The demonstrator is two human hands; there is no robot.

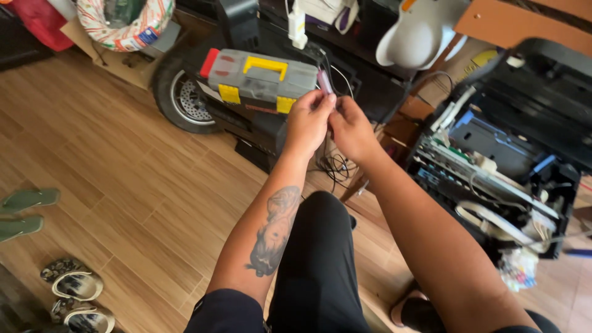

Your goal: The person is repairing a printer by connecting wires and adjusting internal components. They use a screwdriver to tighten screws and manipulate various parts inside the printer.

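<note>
An opened printer (499,154) with exposed parts is seen at the right on the wooden floor (123,172). A grey toolbox (259,80) with yellow handle lies ahead. Before it, a small pink tube (324,81) is pinched by the left hand (307,120) and right hand (353,129), both grips closed narrowly on it.

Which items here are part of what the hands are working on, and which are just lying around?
In hand:
- small pink tube, pinched between left hand and right hand
- opened printer with exposed insides, at the right

Lying about:
- grey toolbox with yellow handle, shut
- wheel
- green sandals
- patterned sandals
- black cable on the floor
</note>
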